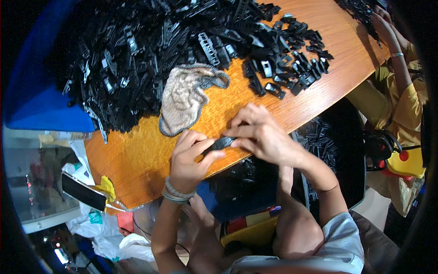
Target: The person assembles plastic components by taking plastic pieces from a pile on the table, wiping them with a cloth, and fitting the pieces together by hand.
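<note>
Close to the table's near edge, a small black plastic part (222, 143) is held between my two hands. My left hand (188, 157), with a bracelet at the wrist, is closed on its left end between thumb and fingers. From the other side, my right hand (264, 134) pinches its right end with thumb and index finger, the other fingers curled. Fingers cover both ends, so its exact kind cannot be made out. Just beyond my hands lies a crumpled beige cloth (182, 98) with a dark edging.
A large heap of black plastic parts (150, 55) covers the far left of the wooden table (132, 155); a smaller group (292, 64) lies right of it. A phone (83, 191) stands at the left edge. A bin of black parts (319, 141) is below; another person's hand (385, 27) works far right.
</note>
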A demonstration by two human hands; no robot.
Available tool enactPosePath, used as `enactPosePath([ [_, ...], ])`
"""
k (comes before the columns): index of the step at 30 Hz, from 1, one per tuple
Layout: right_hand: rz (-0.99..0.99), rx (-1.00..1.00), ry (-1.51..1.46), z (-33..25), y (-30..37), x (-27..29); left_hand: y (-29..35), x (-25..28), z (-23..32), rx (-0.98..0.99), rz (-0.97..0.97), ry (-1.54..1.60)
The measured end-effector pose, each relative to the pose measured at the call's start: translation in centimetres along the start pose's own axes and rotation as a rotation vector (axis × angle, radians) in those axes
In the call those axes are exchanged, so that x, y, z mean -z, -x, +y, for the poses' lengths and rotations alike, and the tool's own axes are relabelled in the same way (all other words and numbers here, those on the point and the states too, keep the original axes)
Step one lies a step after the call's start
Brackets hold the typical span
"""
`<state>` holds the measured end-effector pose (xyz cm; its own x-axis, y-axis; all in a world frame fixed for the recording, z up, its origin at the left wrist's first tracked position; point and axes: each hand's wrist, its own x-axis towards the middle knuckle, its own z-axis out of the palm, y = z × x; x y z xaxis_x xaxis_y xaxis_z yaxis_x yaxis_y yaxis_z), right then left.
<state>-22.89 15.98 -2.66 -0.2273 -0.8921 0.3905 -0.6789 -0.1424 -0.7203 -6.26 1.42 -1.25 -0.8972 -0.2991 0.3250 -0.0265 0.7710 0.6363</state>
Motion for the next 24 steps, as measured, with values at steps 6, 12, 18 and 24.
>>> enactPosePath([
  [6,0.11,0.163,0.029,-0.1,1.9,1.4,-4.7,0.4,-0.5,0.131,-0.061,0.076],
  [12,0.423,-0.193,0.576,2.3,1.3,4.0,-12.0,-4.0,0.6,-0.538,-0.002,-0.445],
  [18,0.504,-0.122,0.295,2.9,2.2,3.7,-8.0,-2.8,0.2,-0.669,-0.019,-0.378],
  [24,0.452,-0.231,0.068,0.4,1.9,2.4,-2.1,0.3,1.7,-0.651,-0.074,-0.495],
])
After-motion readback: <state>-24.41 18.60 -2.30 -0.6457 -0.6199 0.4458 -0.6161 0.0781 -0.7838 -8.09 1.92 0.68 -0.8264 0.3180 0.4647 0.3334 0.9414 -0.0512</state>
